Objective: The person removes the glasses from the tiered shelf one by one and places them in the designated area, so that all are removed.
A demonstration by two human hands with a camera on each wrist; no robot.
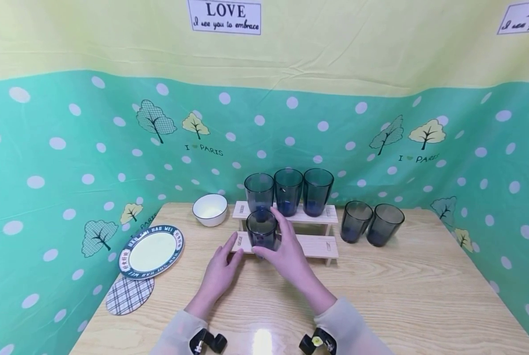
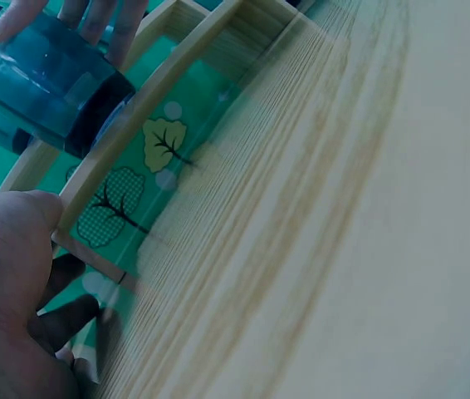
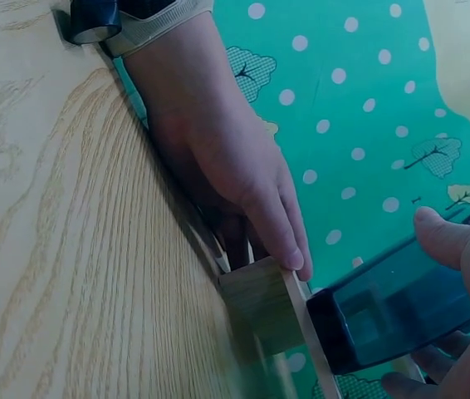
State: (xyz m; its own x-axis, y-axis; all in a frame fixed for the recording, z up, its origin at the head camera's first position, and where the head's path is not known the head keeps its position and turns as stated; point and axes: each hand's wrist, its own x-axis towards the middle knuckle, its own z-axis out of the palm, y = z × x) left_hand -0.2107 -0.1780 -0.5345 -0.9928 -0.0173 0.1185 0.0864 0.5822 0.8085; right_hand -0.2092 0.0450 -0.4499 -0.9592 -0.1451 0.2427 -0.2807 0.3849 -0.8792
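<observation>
Pale sleeves (image 1: pixel 357 328), tumbler (image 1: pixel 261 234) (dark glass)

Marks (image 1: pixel 329 246) on the lower shelf (image 1: pixel 313 244) seem unreadably small.

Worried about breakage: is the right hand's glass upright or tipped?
Upright: the glass has its rim uppermost and its base parallel to the lower shelf.

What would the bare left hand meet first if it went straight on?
Likely the left end of the pale, rectangular wooden lower shelf; the left hand appears to touch it, though depth is unclear.
</observation>
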